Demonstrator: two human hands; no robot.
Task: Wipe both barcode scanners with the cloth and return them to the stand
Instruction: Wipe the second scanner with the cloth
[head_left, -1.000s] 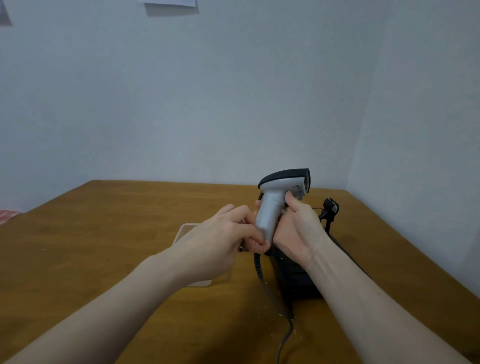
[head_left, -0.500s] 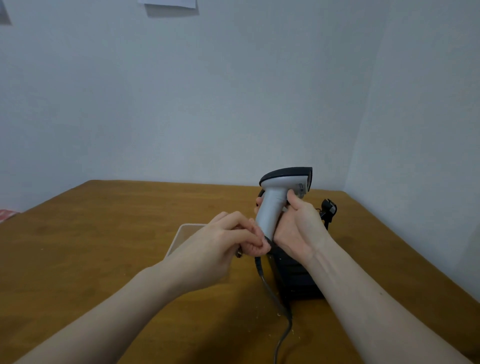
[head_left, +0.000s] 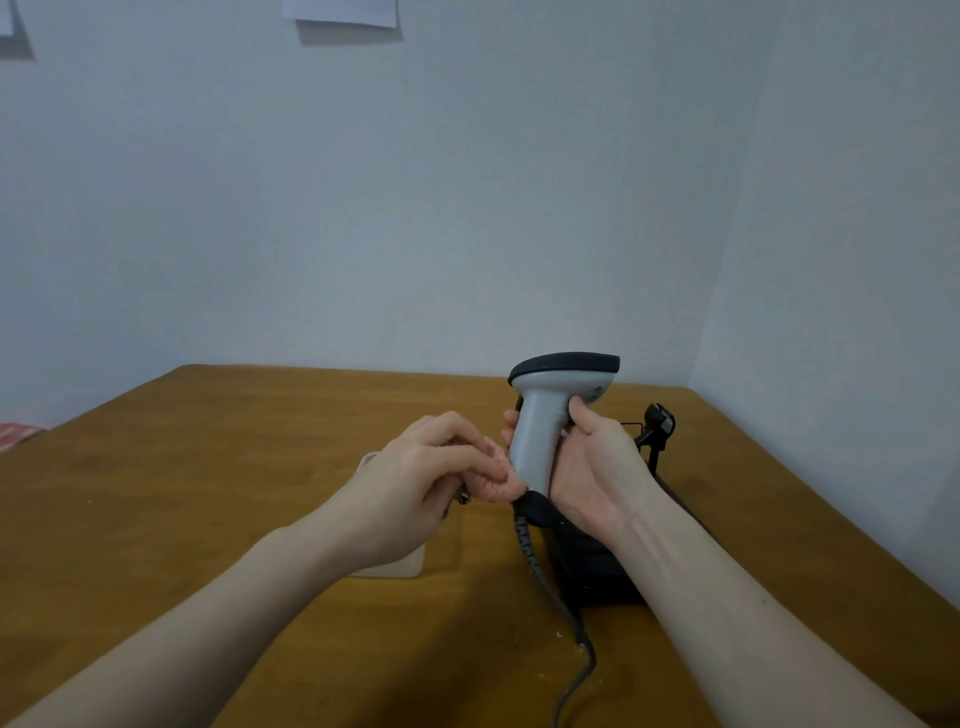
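Gripped upright above the wooden table (head_left: 208, 467): a barcode scanner (head_left: 540, 415), long axis of its pale grey handle running nearly vertical, tipped slightly, with the wide black-topped head at the upper end pointing right. Smooth, matte plastic on the handle; a darker rubbery cap over the head. Wrapped round the scanner's handle from the right, the right hand (head_left: 597, 478), thumb up near the head and fingertips showing on the handle's left edge. Just left of the scanner's lower handle, the left hand (head_left: 415, 483), fingers curled and pinched together against the handle's base, with a small dark, speckled scrap of something peeking from under the palm; whether cloth or not, cannot tell. Out of the scanner's bottom end, a black ribbed strain relief and a cable (head_left: 566, 613) trailing down over the table. Directly beneath and behind the scanner, a black boxy stand (head_left: 597, 577); to the scanner's right, a small black clip on a stalk (head_left: 658, 423). Below the left hand, partly hidden, a flat translucent rounded-corner case (head_left: 400, 569).
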